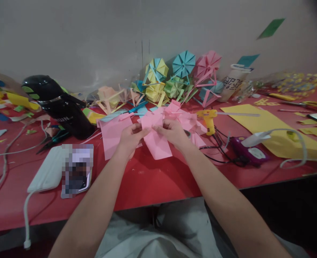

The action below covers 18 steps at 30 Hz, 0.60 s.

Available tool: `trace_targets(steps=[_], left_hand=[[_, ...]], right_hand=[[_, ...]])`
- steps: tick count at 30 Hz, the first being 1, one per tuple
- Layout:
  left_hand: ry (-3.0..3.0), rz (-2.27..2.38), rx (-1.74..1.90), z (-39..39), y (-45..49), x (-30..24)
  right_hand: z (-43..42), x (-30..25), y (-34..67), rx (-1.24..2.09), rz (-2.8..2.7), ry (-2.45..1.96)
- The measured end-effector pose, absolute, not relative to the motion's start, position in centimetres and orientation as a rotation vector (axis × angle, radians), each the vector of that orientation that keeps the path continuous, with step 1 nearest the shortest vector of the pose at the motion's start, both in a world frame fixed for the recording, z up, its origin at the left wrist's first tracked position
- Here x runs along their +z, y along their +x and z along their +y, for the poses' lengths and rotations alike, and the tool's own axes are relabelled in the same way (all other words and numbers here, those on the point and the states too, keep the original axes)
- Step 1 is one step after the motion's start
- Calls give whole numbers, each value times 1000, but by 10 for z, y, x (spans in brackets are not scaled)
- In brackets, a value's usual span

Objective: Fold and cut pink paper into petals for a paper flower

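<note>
A strip of pink paper (pixel 158 145) is held up between my two hands, its lower end hanging toward me. My left hand (pixel 131 138) pinches its left edge, thumb on top. On the opposite edge, my right hand (pixel 174 132) is closed on the same paper, fingers curled behind. Left of it lies a larger pink sheet (pixel 111 138) on the red table (pixel 153 186). Behind and right of the hands is a pile of folded pink paper pieces (pixel 184 118). A yellow glue gun (pixel 209 120) rests just beyond my right hand.
Folded paper umbrella shapes (pixel 184 66) stand along the wall. At left are a black bottle (pixel 67 114), a white power bank (pixel 47 168) and a phone (pixel 79 170). To the right lie a yellow sheet (pixel 271 130), a purple power socket (pixel 248 152) with cables, and scissors (pixel 315 104).
</note>
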<state>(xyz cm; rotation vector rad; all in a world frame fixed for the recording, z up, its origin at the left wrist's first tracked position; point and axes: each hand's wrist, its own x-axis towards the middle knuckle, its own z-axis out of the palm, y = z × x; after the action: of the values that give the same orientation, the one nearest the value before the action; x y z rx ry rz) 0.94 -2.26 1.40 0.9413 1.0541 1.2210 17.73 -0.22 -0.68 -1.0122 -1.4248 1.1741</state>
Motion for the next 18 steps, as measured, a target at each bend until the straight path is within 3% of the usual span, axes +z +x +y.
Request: trace_targets(steps=[9,18], left_hand=[[961,1112,1284,-22,9,15],[981,1110,1329,-18,7,11]], right_hand=[[-3,-6,171,1300,-1329,-907],[-7,-2,176,1219,-1444,-1032]])
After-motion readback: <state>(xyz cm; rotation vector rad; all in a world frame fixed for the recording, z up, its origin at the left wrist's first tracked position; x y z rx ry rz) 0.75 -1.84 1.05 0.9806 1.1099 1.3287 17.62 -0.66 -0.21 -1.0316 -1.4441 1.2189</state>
